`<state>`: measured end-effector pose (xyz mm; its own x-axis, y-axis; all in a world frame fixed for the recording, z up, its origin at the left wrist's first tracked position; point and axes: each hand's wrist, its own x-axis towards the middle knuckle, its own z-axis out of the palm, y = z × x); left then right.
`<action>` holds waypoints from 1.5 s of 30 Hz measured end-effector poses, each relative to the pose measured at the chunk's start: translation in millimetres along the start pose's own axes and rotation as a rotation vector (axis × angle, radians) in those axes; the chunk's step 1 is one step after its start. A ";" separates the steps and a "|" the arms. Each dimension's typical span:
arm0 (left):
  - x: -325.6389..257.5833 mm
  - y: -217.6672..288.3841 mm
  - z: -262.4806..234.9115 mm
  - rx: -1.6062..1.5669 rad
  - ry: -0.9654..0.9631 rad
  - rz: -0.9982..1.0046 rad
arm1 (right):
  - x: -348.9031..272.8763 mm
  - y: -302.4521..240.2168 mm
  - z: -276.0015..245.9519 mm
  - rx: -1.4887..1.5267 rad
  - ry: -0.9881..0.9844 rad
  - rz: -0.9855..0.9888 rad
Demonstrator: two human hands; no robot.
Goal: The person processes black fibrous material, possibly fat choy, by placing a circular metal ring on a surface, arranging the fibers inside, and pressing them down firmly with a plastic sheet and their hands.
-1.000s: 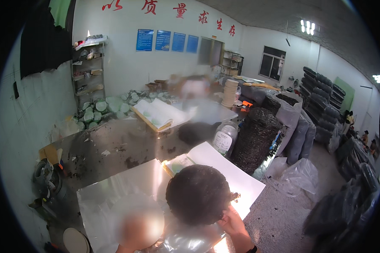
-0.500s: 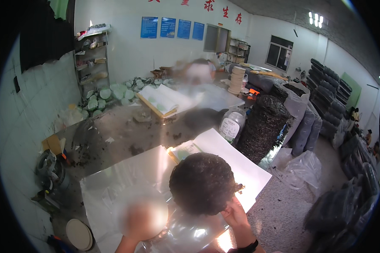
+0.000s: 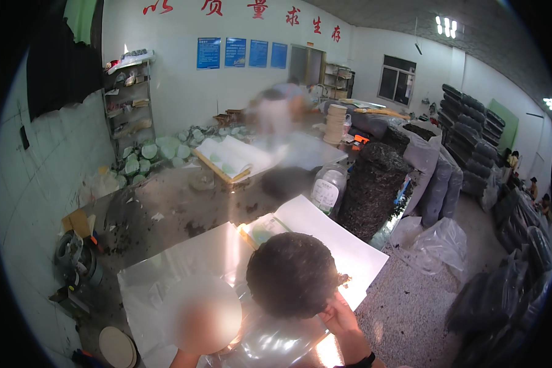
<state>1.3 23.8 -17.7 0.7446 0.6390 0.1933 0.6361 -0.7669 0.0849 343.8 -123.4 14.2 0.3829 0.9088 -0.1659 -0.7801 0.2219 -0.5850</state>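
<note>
While your right hand [image 3: 340, 319] pinches the dark round cake [image 3: 293, 283] over the clear plastic wrap [image 3: 270, 343], your blurred left hand [image 3: 199, 316] can't be read; crumbs could shed onto the white sheet [image 3: 349, 245] beyond.

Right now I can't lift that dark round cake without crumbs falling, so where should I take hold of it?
Probably by the rim, low down on both sides. The dark round cake is a wide disc with a loose, crumbly edge at its right. The right hand already touches its lower right edge; the left hand is blurred at its left. Come in from both sides, fingers under the edge.
</note>
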 end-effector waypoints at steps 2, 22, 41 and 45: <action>-0.2 -4.4 3.7 0.025 0.012 0.026 | -2.7 -2.7 5.4 -0.031 0.067 -0.003; -2.6 -3.0 -2.8 -0.034 -0.247 -0.199 | 14.5 8.3 -37.6 -0.015 -0.001 0.014; 29.5 22.2 -49.2 -0.054 -0.357 -0.105 | 167.7 -4.9 -58.1 -0.860 0.117 -0.797; 20.7 24.7 -55.4 -0.015 -0.140 -0.066 | 177.2 2.8 -46.8 -0.861 0.099 -0.842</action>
<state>21.2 14.8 42.5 0.7226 0.6895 0.0487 0.6825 -0.7229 0.1078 432.5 21.7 -53.9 0.6783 0.5530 0.4838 0.3033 0.3889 -0.8699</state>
